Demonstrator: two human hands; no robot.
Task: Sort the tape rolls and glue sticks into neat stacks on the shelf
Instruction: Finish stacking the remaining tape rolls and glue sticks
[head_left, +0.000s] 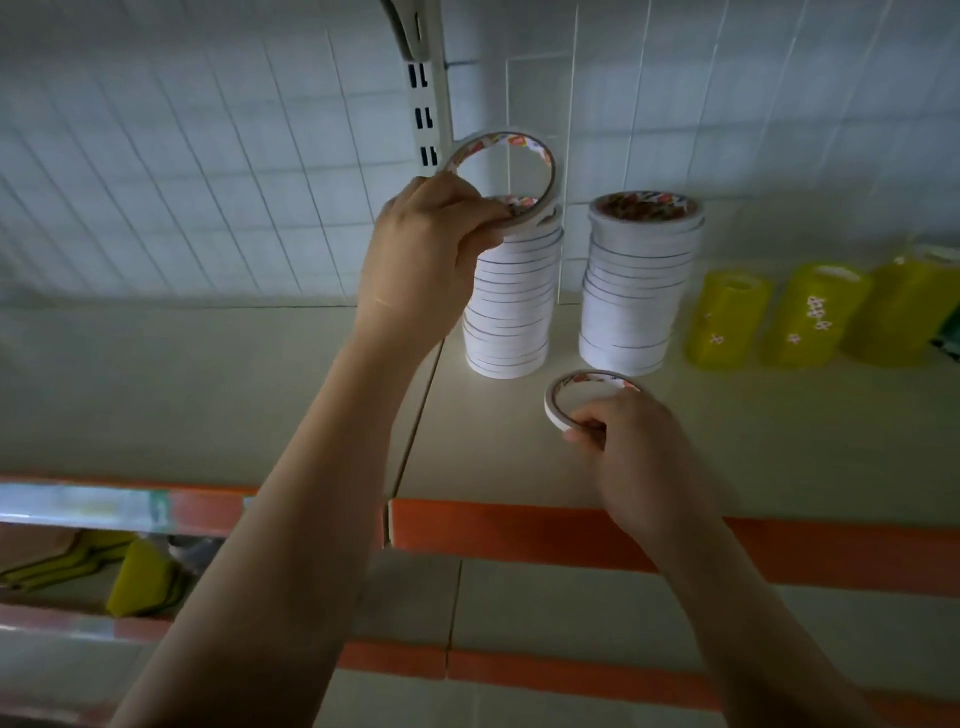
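Observation:
Two tall stacks of thin white tape rolls stand on the beige shelf (218, 395), a left stack (511, 306) and a right stack (636, 291). My left hand (421, 260) pinches one thin tape roll (540, 161), tilted up on edge just above the top of the left stack. My right hand (639, 457) grips another thin tape roll (558, 397), which lies near the shelf surface in front of the two stacks.
Yellow packs (727, 322) with white flower prints stand to the right of the stacks. A slotted metal upright (428, 114) runs up the white grid back wall. Orange strips (519, 527) edge this shelf. Yellow items (140, 577) lie on the lower shelf at left.

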